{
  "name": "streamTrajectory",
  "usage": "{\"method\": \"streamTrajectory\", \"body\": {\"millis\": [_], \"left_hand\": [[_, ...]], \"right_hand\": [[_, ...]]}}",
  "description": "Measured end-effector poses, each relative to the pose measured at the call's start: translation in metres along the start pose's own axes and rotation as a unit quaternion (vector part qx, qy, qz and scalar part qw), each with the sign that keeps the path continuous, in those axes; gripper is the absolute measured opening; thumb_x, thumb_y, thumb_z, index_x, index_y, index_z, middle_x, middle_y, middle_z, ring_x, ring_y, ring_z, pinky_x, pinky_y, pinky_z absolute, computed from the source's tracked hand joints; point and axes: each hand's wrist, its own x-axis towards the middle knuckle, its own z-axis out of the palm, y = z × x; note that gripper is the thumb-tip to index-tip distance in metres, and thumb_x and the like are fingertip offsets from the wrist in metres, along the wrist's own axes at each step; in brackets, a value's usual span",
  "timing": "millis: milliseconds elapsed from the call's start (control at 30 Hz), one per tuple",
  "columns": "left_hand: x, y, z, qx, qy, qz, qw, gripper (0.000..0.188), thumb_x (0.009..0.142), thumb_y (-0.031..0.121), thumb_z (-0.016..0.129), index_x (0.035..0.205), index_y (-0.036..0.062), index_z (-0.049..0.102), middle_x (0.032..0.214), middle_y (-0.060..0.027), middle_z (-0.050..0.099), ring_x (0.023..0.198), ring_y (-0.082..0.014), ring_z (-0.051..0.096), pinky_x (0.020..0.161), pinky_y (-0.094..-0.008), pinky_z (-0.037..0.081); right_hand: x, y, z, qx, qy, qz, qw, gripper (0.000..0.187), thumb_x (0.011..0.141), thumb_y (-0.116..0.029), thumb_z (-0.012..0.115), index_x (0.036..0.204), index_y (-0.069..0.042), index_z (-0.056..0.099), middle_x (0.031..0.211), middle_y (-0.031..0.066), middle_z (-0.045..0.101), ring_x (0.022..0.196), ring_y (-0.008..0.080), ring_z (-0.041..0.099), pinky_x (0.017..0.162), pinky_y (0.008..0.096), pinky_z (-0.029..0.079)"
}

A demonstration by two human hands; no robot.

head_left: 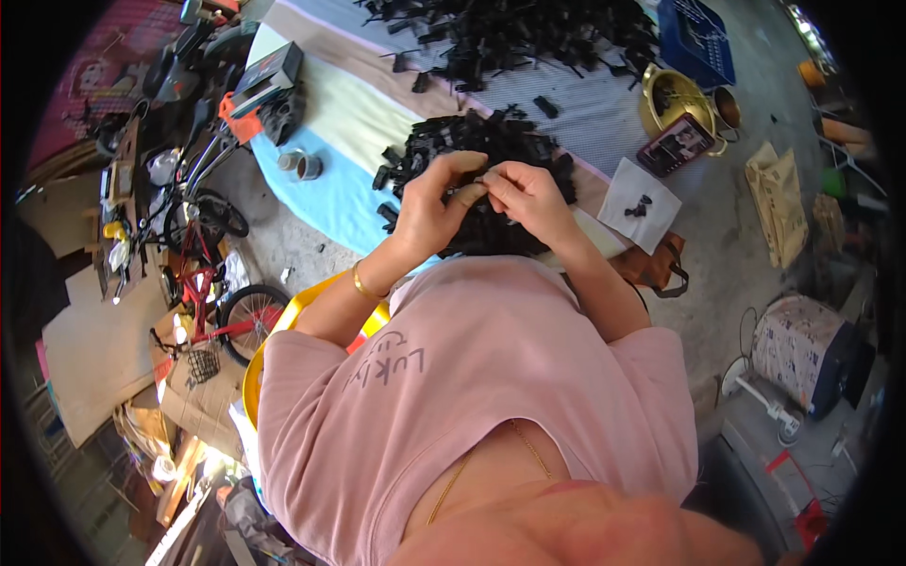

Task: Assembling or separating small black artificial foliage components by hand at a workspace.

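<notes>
My left hand (437,203) and my right hand (531,200) meet at the fingertips over a near heap of small black plastic parts (429,141). Thumb and forefinger of each are pinched together. Between them sits something tiny and dark, mostly covered by the fingers, and its kind cannot be made out. Beyond the hands, a larger spread of similar black pieces (538,38) covers the far part of the cloth. To the right, a white sheet of paper (658,191) carries a few small dark bits (640,207).
A striped cloth (326,123) covers the table. On its right are a phone (676,145), a brass-coloured pot (651,94) and a blue basket (672,38). Left stand a glass cup (309,167) and a box (269,77). A red bicycle (203,283) stands on the floor.
</notes>
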Motion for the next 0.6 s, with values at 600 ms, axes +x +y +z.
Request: {"method": "streamTrajectory", "body": {"millis": [600], "left_hand": [[0.007, 0.012, -0.006, -0.214, -0.126, -0.205, 0.947, 0.039, 0.086, 0.005, 0.05, 0.124, -0.0006, 0.042, 0.1, -0.0035, 0.055, 0.087, -0.009, 0.055, 0.074, -0.024, 0.046]], "right_hand": [[-0.008, -0.013, -0.007, -0.044, 0.099, -0.117, 0.987, 0.021, 0.071, -0.005, 0.072, 0.085, 0.0, 0.056, 0.074, 0.0001, 0.058, 0.066, 0.004, 0.054, 0.058, 0.0174, 0.045]]}}
